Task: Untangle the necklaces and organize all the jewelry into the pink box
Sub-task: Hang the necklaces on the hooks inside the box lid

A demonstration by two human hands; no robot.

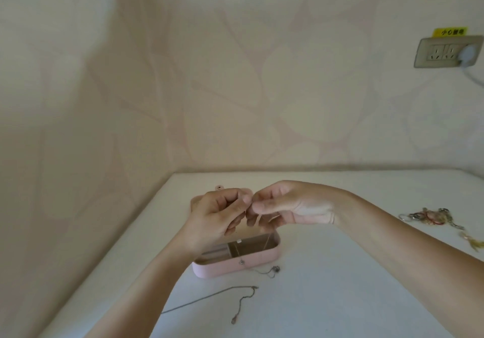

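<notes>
both hands, left hand (pixel 217 217) and right hand (pixel 285 206), pinch a fine chain (pixel 266 243) above the open pink box (pixel 262 261), its compartments seemingly bare; another necklace (pixel 230 298) and a jewelry cluster (pixel 432 218) await on the table (pixel 340 285).

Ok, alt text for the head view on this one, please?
Two bare hands, left hand and right hand, pinch a thin necklace chain above an open pink box on a white table. Another necklace lies nearer the camera, and a jewelry pile sits far right.
</notes>
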